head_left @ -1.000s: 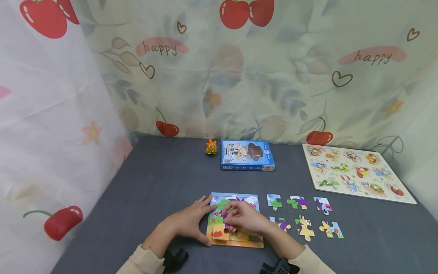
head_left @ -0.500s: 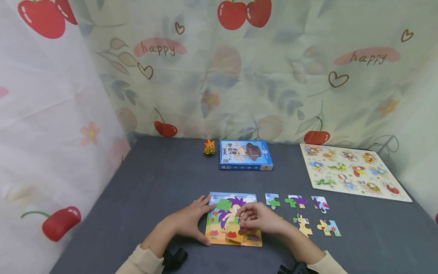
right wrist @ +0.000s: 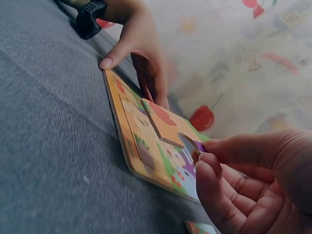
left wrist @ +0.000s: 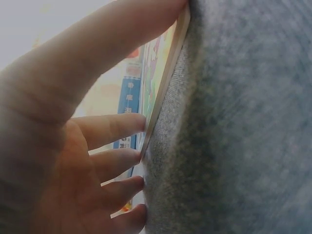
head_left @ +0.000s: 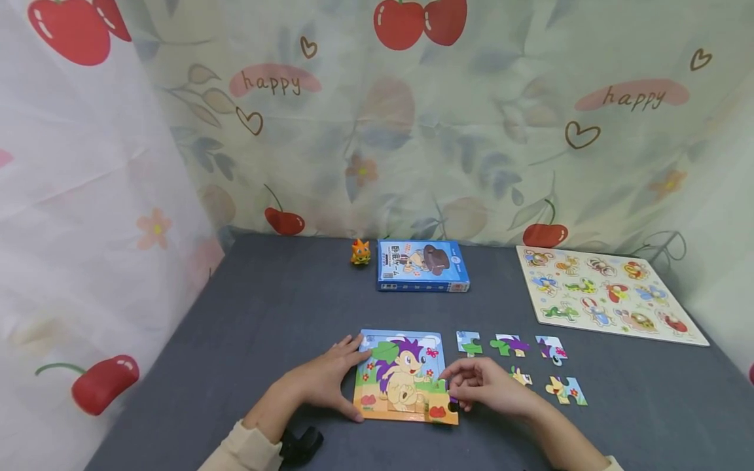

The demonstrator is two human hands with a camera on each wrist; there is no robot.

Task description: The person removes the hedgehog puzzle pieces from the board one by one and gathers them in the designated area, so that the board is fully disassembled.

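Note:
A square hedgehog puzzle board (head_left: 383,415) lies on the dark cloth. At its left edge sits my left hand (head_left: 324,376), fingers spread, thumb on the near corner and fingertips along the side. The left wrist view shows these fingertips against the board's edge (left wrist: 168,68). My right hand (head_left: 489,387) pinches a puzzle piece (head_left: 437,400) with a red shape on yellow-orange. In the right wrist view, thumb and forefinger hold the purple tab of this piece (right wrist: 161,124), which is tilted above the board's right part. Pictures are printed on the board's recess.
Loose puzzle pieces lie in two rows right of the board, among them one with a green patch (head_left: 469,343) and a yellow one (head_left: 567,390). Behind stand a blue box (head_left: 423,266) and an orange figurine (head_left: 360,252). An insect puzzle board (head_left: 609,294) lies far right.
My right hand has moved right across the board, carrying the puzzle piece from the left part to the lower right. The left hand has stayed at the board's edge.

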